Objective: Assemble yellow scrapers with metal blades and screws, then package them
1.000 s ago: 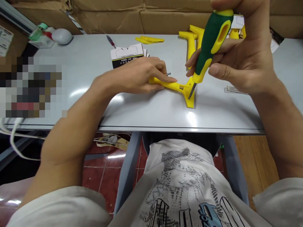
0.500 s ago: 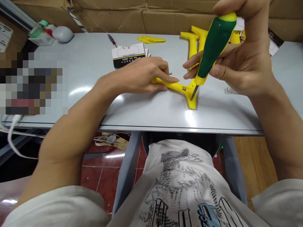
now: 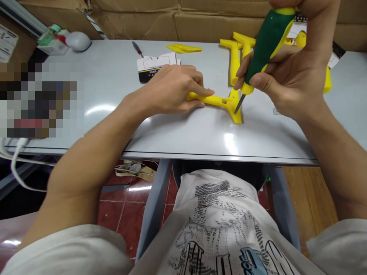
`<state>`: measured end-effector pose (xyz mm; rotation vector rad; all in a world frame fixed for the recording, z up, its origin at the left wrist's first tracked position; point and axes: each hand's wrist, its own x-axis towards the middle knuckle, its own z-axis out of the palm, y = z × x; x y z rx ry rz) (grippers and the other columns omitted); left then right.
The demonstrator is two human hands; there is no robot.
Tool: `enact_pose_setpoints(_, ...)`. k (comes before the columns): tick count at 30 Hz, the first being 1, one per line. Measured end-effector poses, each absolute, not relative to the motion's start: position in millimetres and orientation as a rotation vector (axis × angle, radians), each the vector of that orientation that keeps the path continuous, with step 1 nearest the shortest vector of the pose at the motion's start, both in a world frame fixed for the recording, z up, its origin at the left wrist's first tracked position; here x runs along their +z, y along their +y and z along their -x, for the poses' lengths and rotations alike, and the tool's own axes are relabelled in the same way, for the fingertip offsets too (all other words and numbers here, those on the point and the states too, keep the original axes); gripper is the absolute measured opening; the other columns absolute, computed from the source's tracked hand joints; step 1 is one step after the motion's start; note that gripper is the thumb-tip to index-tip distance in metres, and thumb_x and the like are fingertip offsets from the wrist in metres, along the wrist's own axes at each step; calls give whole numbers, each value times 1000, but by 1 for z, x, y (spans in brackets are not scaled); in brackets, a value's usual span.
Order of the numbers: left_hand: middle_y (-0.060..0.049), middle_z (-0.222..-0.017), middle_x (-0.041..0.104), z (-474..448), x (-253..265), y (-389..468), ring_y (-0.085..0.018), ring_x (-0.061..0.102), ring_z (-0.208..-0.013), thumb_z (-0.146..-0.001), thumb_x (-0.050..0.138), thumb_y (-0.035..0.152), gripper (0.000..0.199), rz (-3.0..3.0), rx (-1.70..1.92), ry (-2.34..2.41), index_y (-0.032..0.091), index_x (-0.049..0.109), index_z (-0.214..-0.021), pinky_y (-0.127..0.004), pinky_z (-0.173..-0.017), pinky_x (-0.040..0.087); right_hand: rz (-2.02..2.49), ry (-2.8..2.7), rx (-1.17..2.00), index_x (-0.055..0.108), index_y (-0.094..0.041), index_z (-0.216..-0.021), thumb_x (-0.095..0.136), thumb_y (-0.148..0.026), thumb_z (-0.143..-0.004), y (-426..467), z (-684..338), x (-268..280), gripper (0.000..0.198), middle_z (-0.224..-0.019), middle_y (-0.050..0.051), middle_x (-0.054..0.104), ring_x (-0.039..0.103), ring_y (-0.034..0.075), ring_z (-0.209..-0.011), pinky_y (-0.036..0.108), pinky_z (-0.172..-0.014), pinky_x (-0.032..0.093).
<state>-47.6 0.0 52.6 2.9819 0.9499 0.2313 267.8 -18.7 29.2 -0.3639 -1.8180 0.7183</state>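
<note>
My right hand [image 3: 298, 76] is closed round a green and yellow screwdriver [image 3: 262, 47], held tilted with its shaft pointing down. The screwdriver's tip meets the flared end of a yellow plastic scraper handle [image 3: 213, 100], close to a hole there; whether a screw sits under it I cannot make out. Gripping the other end of this T-shaped handle is my left hand [image 3: 182, 88], thumb and fingers around it, low over the white table [image 3: 177, 133]. Part of the handle is hidden under the left hand.
Two similar yellow handles [image 3: 234, 63] lie behind the screwdriver. Flat yellow pieces [image 3: 184, 48] rest at the back, near a small screwdriver [image 3: 137, 48] and a black-and-white box [image 3: 142, 68]. Cardboard [image 3: 137, 25] stands along the rear edge. A white rounded object [image 3: 78, 41] is at back left.
The screwdriver and my right hand have shifted up and right. The handle's flared end has moved slightly away from me, while my left hand keeps its grip.
</note>
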Motion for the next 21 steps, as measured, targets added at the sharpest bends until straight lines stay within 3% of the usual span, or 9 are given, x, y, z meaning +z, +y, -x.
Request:
enact_pose_setpoints(2, -10, -115, 85, 46, 50, -2, -28, 70, -99, -117, 65, 50, 45, -2969, 292, 973, 35, 93, -149, -44, -78, 42, 323, -1829, 579, 59, -45, -166, 98, -48, -103, -9, -269, 26, 74, -119, -14, 83, 93, 17, -102, 32, -95, 79)
enact_pose_setpoints(6, -8, -103, 84, 40, 48, -12, -29, 77, -93, -115, 66, 52, 38, -2917, 358, 945, 40, 95, -137, -43, -79, 50, 545, -1706, 412, 78, -34, -153, 114, -43, -86, -10, -274, 34, 76, -153, -10, 81, 92, 15, -97, 20, -89, 78)
enact_pose_setpoints(7, -8, -101, 84, 39, 47, -15, -30, 78, -93, -115, 65, 51, 37, -2913, 362, 943, 40, 95, -134, -43, -80, 51, 625, -1673, 363, 80, -31, -152, 116, -42, -83, -13, -275, 37, 78, -147, -9, 84, 92, 15, -97, 16, -87, 77)
enact_pose_setpoints(10, -7, -96, 82, 35, 47, -24, -30, 80, -94, -115, 63, 48, 38, -2911, 364, 931, 39, 96, -131, -43, -82, 53, 762, -1644, 256, 78, -28, -152, 119, -42, -79, -23, -277, 41, 85, -96, -10, 82, 92, 15, -101, 3, -79, 69)
enact_pose_setpoints(12, -6, -95, 82, 33, 47, -26, -30, 80, -96, -114, 63, 48, 38, -2915, 368, 914, 40, 95, -133, -42, -83, 54, 781, -1656, 227, 78, -29, -150, 122, -39, -75, -25, -275, 41, 87, -84, -10, 77, 91, 14, -96, 2, -74, 68)
enact_pose_setpoints(15, -5, -100, 84, 33, 49, -27, -29, 79, -94, -114, 65, 49, 39, -2942, 319, 930, 41, 94, -138, -41, -81, 50, 744, -1709, 243, 76, -30, -151, 117, -51, -82, -29, -271, 41, 83, -101, -8, 84, 88, 15, -88, 13, -75, 74)
enact_pose_setpoints(17, -5, -103, 84, 35, 53, -25, -26, 74, -87, -113, 66, 49, 40, -2985, 257, 955, 40, 94, -141, -39, -75, 42, 700, -1784, 310, 74, -33, -158, 109, -62, -91, -34, -270, 42, 81, -124, -5, 84, 85, 13, -87, 17, -74, 75)
enact_pose_setpoints(19, -6, -106, 84, 40, 58, -21, -24, 71, -87, -114, 67, 48, 41, -3006, 195, 958, 38, 93, -144, -39, -73, 36, 721, -1852, 372, 72, -43, -165, 105, -61, -95, -41, -271, 43, 80, -157, -5, 74, 82, 10, -89, 20, -75, 75)
enact_pose_setpoints(21, -6, -108, 84, 48, 62, -14, -25, 70, -93, -115, 67, 48, 41, -2988, 166, 935, 37, 93, -144, -39, -75, 38, 761, -1863, 390, 70, -54, -168, 104, -56, -97, -48, -273, 43, 79, -178, -8, 59, 82, 10, -93, 24, -82, 78)
